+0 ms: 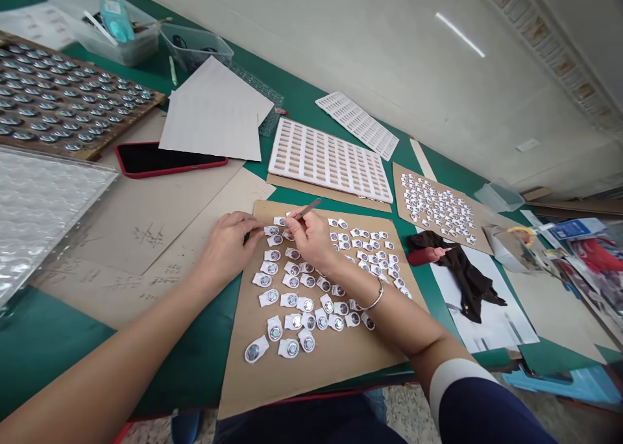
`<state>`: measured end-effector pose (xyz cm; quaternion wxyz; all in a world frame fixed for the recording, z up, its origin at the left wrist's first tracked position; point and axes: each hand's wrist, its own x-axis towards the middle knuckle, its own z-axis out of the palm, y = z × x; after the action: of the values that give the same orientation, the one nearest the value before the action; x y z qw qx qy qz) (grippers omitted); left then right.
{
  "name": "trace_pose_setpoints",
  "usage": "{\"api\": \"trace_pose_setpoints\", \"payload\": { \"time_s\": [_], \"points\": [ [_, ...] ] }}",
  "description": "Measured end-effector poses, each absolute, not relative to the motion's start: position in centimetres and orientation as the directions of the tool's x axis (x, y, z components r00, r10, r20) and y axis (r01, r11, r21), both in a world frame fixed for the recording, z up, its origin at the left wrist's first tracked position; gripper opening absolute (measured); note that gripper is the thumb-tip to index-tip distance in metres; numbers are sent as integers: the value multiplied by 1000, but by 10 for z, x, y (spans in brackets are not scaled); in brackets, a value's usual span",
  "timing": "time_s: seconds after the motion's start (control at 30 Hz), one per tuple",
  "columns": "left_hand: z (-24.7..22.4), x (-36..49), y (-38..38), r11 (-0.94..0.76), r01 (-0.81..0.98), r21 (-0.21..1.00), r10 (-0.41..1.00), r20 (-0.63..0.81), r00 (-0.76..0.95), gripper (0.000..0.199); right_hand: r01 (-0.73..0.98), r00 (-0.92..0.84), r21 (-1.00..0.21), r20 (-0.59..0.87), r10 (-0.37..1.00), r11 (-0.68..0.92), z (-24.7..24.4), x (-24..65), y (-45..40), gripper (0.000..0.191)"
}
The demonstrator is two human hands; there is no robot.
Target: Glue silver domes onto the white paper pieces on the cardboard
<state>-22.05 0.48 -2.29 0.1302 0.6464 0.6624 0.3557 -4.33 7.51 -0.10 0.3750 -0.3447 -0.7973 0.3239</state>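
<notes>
A brown cardboard sheet [272, 382] lies before me, covered with rows of small white tabs, each with a round silvery metal disc [291, 347]. My left hand [232, 244] is at its upper left; thumb and index finger are brought together against the edge of a white tab [272, 230]. Whether they pinch it is hidden. Close by, my right hand [312, 239] is closed around slim metal tweezers [308, 208], whose back end points up and right. The tips of the tweezers are concealed by the fingers.
Behind the cardboard is a white slotted tray [331, 160]. A second card of tabs [433, 207], dark cloth [464, 275] and a red bottle [424, 256] lie right. Leftward are a phone [160, 161], paper [214, 116] and a board of metal discs [53, 100].
</notes>
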Motion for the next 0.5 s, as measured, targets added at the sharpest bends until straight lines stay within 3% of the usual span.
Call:
{"api": "trace_pose_setpoints", "payload": {
  "time_s": [0.13,0.5],
  "points": [
    [-29,-225,14,-51,689,723,958,229,-170,26,270,-508,-777,387,769,569,2,-48,84,15],
    [-33,-227,22,-55,762,646,972,210,-108,25,287,-552,-719,416,723,633,-2,-52,88,15]
  ]
}}
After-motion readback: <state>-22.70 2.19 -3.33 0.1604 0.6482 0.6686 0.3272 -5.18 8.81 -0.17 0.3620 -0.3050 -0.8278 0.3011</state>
